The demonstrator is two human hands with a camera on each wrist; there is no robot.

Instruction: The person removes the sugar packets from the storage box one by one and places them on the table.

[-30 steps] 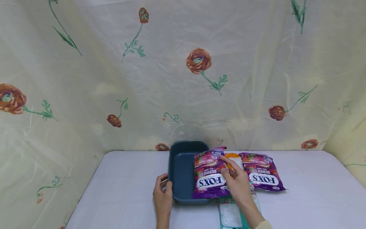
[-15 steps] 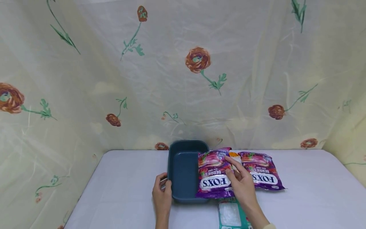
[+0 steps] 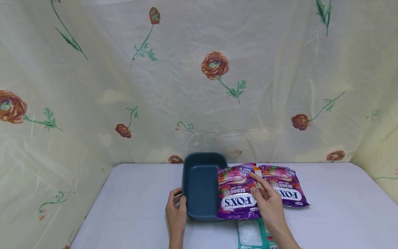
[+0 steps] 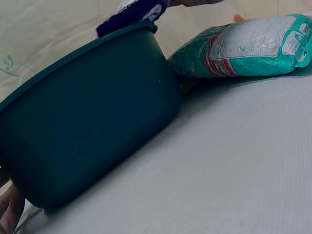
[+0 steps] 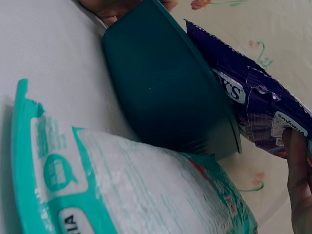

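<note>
My left hand (image 3: 178, 212) grips the left side of a dark blue-green plastic bin (image 3: 200, 188) standing on the table. In my right hand (image 3: 271, 205) is a purple FOX'S Berries candy bag (image 3: 237, 190), pinched at its right side and held over the bin's right rim. The right wrist view shows this candy bag's underside leaning past the rim, with a finger (image 5: 296, 161) beneath it. The visible floor of the bin holds nothing; its right part is hidden by the bag.
A second FOX'S candy bag (image 3: 289, 185) lies on the right of the white table (image 3: 130, 207). A plump teal-and-white bag (image 5: 141, 180) lies by the bin's near right corner. An orange-and-white packet (image 3: 258, 170) is mostly hidden. Flowered cloth hangs behind.
My right hand has moved right with the candy bag, uncovering more of the bin and covering more of the orange packet. The left hand stays at the bin.
</note>
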